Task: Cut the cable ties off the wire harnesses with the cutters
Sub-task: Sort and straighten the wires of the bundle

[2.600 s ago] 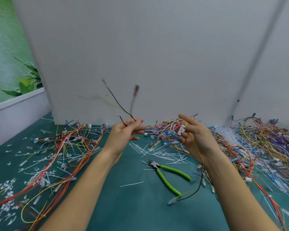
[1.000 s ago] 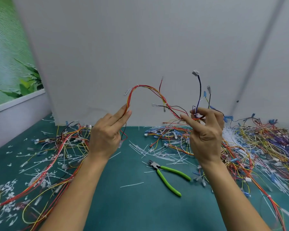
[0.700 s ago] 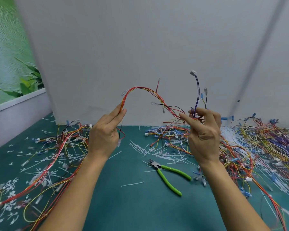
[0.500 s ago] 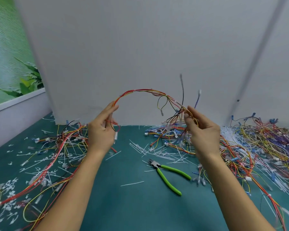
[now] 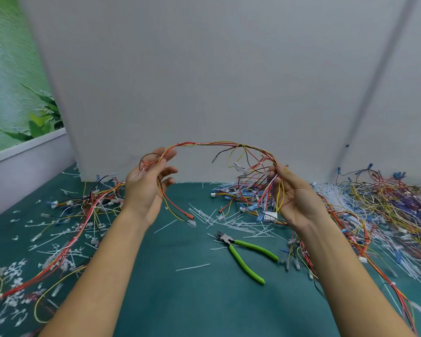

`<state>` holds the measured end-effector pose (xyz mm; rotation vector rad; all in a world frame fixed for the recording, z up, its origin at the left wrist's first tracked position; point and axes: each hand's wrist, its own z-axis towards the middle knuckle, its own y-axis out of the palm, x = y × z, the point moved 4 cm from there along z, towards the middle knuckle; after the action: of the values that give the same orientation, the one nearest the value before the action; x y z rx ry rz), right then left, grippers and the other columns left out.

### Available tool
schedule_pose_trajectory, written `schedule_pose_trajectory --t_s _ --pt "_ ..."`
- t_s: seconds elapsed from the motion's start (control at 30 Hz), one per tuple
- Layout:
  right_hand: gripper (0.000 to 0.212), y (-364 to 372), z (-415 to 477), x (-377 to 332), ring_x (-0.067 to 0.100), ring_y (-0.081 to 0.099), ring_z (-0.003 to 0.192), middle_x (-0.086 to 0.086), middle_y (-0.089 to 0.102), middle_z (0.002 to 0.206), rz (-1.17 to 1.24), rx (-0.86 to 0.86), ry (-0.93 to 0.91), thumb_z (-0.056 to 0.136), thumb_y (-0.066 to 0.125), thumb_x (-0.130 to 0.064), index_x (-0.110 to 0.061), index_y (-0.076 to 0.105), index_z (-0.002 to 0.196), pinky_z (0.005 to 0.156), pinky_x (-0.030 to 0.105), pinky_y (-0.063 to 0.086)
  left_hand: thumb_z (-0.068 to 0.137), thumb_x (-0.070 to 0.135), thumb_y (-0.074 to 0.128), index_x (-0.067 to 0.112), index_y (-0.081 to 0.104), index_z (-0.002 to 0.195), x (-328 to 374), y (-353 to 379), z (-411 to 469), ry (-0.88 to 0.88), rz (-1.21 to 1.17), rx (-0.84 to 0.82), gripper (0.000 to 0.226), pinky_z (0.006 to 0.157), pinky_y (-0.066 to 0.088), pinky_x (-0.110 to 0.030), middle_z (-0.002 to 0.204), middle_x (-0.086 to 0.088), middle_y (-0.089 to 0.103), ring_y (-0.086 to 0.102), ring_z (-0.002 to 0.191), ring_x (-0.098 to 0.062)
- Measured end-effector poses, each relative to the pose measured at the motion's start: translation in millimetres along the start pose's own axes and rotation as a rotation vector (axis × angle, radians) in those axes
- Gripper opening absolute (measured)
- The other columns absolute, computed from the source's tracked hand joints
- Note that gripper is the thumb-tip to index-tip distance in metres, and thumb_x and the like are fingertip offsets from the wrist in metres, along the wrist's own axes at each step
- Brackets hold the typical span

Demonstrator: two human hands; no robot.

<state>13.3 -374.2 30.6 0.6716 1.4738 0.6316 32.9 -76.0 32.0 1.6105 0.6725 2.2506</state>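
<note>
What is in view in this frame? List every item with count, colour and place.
Held multicoloured wire harness: one; red, yellow and black wires; arched in the air between both hands.
Green-handled metal cutters: one; lying on the mat, near the right forearm, untouched.
Loose wire harnesses: too many to count; mostly red and yellow; piled at left.
More wire harnesses: too many to count; yellow, red, purple, blue; heaped at right.
Cut white cable-tie pieces: many; scattered across the mat.
Teal table mat: one; under everything.
Grey panel: one; upright behind the mat.
Green plant picture: one; far left.
Left hand: pinching the harness's left end.
Right hand: gripping its right end.
</note>
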Motion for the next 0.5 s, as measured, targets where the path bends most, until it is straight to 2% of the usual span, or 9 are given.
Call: schedule_pose_trajectory --t_s 0.2,0.3,0.4,0.47,0.5 --pt "0.017 -3 -2 -4 0.009 0.066 0.069 0.004 0.071 0.083 -0.041 0.006 -0.003 0.083 0.069 -0.009 -0.007 0.068 0.100 0.050 0.013 0.051 0.103 0.017 0.052 0.007 0.066 0.117 6 9 -6 -0.072 -0.038 -0.117 0.023 0.061 0.052 -0.020 0.114 -0.010 0.075 0.067 0.077 -0.011" --pt "0.014 -5 -1 -5 0.010 0.063 0.074 0.002 0.069 0.087 -0.092 -0.002 -0.039 0.098 0.057 -0.004 -0.010 0.065 0.108 0.050 0.014 0.047 0.099 0.015 0.044 0.007 0.070 0.116 12 18 -16 -0.111 -0.120 -0.311 0.032 0.069 0.053 -0.023 0.120 -0.012 0.072 0.064 0.085 -0.015" --pt "0.019 -6 0 -7 0.008 0.059 0.077 -0.002 0.066 0.088 -0.188 -0.020 -0.101 0.104 0.048 -0.002 -0.012 0.064 0.110 0.053 0.015 0.044 0.076 0.024 0.049 0.004 0.071 0.122 16 23 -28 -0.226 -0.229 -0.589 0.054 0.081 0.054 -0.031 0.129 -0.018 0.066 0.065 0.096 -0.022" --pt "0.020 -7 0 -8 0.008 0.059 0.078 -0.002 0.065 0.088 -0.225 -0.008 -0.128 0.105 0.047 -0.003 -0.013 0.062 0.111 0.055 0.016 0.043 0.073 0.034 0.060 0.002 0.074 0.114 16 25 -33 -0.300 -0.252 -0.690 0.054 0.087 0.056 -0.038 0.120 -0.021 0.070 0.069 0.100 -0.028" --pt "0.020 -8 0 -8 0.008 0.060 0.077 -0.003 0.067 0.087 -0.237 -0.004 -0.134 0.105 0.046 -0.003 -0.013 0.062 0.112 0.056 0.016 0.043 0.073 0.039 0.066 0.004 0.076 0.104 14 27 -34 -0.330 -0.216 -0.676 0.047 0.085 0.057 -0.040 0.107 -0.019 0.074 0.071 0.095 -0.030"
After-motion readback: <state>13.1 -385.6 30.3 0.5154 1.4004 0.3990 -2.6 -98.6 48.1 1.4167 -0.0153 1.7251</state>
